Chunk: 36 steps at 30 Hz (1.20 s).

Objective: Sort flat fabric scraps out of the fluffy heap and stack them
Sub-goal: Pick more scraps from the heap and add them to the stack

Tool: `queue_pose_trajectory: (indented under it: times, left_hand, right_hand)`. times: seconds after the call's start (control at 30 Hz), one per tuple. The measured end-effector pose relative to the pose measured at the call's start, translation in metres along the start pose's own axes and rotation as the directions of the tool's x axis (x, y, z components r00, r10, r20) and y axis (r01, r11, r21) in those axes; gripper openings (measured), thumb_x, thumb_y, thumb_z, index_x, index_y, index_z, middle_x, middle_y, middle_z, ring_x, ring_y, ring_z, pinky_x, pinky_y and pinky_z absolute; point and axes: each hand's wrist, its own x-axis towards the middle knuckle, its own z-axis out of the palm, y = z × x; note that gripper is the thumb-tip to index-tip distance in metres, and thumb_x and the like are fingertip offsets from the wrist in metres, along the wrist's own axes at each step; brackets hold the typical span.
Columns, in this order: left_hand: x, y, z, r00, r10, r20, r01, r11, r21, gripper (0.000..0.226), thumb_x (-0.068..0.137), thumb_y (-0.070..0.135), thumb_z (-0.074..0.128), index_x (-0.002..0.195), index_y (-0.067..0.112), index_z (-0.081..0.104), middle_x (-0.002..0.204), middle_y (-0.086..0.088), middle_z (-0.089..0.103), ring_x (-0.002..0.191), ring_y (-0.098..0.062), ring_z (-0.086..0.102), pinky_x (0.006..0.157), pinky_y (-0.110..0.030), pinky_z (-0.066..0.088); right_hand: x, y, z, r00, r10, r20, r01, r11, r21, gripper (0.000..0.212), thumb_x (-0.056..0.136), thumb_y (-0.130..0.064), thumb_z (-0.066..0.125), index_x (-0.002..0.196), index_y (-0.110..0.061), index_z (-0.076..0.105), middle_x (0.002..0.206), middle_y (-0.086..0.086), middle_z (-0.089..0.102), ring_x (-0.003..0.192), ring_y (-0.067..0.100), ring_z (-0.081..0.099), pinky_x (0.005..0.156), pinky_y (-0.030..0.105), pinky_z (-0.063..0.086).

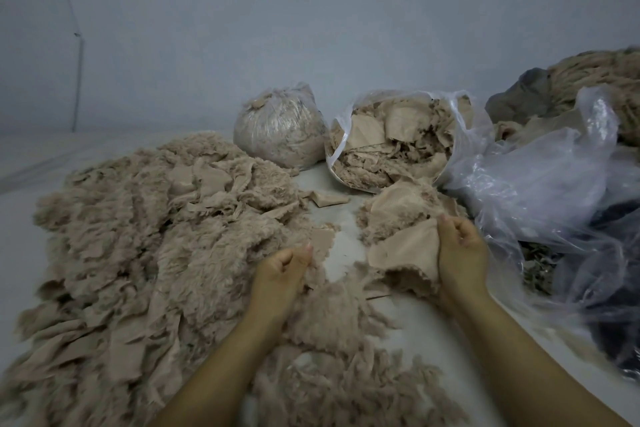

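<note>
White floor (346, 253) — hands (460, 246) w/ scrap (405, 246)

Bare textile sorting room: fluffy heap (138, 236), stuffed plastic bags (391, 139), plain wall (242, 28).

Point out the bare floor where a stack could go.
Bare floor shows between the left hand and right hand, and left of the heap by the wall. Bags crowd the right.
</note>
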Motion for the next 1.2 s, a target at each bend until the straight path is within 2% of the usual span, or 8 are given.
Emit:
queue_pose_trajectory:
  times: [0.1,0.23,0.47,0.63,0.8,0.93,1.07,1.2]
  left_hand:
    - [-0.006,-0.001,0.011,0.988,0.032,0.154,-0.041,0.998,0.052,0.009,0.081,0.037,0.069,0.087,0.031,0.066,0.081,0.016,0.067,0.072,0.001,0.063,0.061,-0.010,0.047]
    - [-0.011,-0.008,0.026,0.939,-0.049,0.341,0.005,0.992,0.129,0.106,0.052,0.055,0.083,0.140,0.033,0.028,0.133,0.020,0.044,0.123,0.004,0.044,0.096,-0.013,0.040]
    - [-0.011,-0.002,0.023,0.966,-0.012,0.257,0.035,0.996,-0.084,0.038,0.092,-0.002,0.051,0.124,0.018,0.051,0.076,0.006,0.071,0.068,-0.003,0.066,0.062,-0.014,0.049]
    - [-0.002,0.002,0.003,0.993,-0.040,0.107,0.053,0.991,-0.120,0.016,0.095,0.007,0.049,0.091,0.008,0.065,0.058,0.003,0.063,0.063,-0.010,0.061,0.088,-0.025,0.047]
    - [-0.004,0.000,0.002,0.981,-0.088,0.170,0.084,0.996,0.028,0.040,0.076,0.045,0.065,0.053,0.013,0.065,0.045,-0.002,0.055,0.042,-0.009,0.050,0.058,-0.013,0.047]
    - [-0.007,-0.016,0.008,0.947,0.193,0.257,-0.301,0.812,0.500,0.018,0.079,0.018,0.074,0.090,0.031,0.067,0.091,0.014,0.060,0.084,0.004,0.054,0.077,-0.002,0.038]
    - [-0.007,-0.025,0.008,0.872,0.318,0.372,-0.490,0.587,0.645,0.039,0.088,0.024,0.063,0.126,0.022,0.057,0.114,0.017,0.048,0.109,-0.002,0.034,0.091,-0.002,0.022]
    - [-0.006,-0.028,0.006,0.892,0.251,0.377,-0.450,0.581,0.678,0.038,0.092,0.028,0.054,0.130,0.024,0.053,0.117,0.012,0.055,0.110,-0.005,0.045,0.098,-0.018,0.031]
  right_hand:
    - [-0.010,-0.005,0.005,0.996,-0.013,0.083,0.010,0.999,0.034,0.025,0.098,-0.023,0.051,0.081,-0.007,0.059,0.071,0.003,0.053,0.061,0.004,0.046,0.056,0.016,0.039]
    - [-0.036,-0.017,0.017,0.963,-0.091,0.255,0.052,0.987,0.154,0.023,0.098,-0.022,0.049,0.076,-0.016,0.057,0.060,-0.010,0.051,0.051,-0.002,0.042,0.048,0.011,0.037]
    - [-0.044,-0.017,0.019,0.968,-0.092,0.235,0.043,0.977,0.209,0.024,0.098,-0.017,0.048,0.076,-0.015,0.056,0.062,-0.008,0.055,0.052,-0.003,0.047,0.050,0.010,0.040]
    - [-0.011,-0.007,0.001,0.995,-0.074,0.060,0.072,0.996,0.043,0.025,0.098,-0.021,0.050,0.074,-0.021,0.055,0.071,-0.005,0.055,0.066,0.006,0.050,0.059,0.015,0.041]
    - [0.002,0.003,-0.015,0.988,-0.146,0.056,0.154,0.839,-0.522,0.023,0.091,-0.017,0.056,0.114,-0.014,0.056,0.117,0.010,0.057,0.115,0.030,0.047,0.096,0.037,0.033]
    - [-0.025,-0.003,-0.004,0.817,-0.228,0.530,0.458,0.815,-0.355,0.010,0.089,-0.021,0.063,0.087,-0.031,0.065,0.088,-0.012,0.065,0.083,-0.002,0.055,0.076,0.002,0.035]
    - [-0.042,0.011,0.002,0.417,0.121,0.901,0.593,0.714,-0.371,0.020,0.080,-0.044,0.069,0.092,-0.030,0.063,0.092,-0.012,0.056,0.083,0.003,0.054,0.074,0.016,0.044]
    - [-0.041,0.012,0.004,0.583,-0.039,0.811,0.409,0.877,-0.252,0.021,0.091,-0.026,0.063,0.071,-0.018,0.059,0.072,-0.008,0.058,0.066,0.006,0.054,0.065,0.023,0.046]
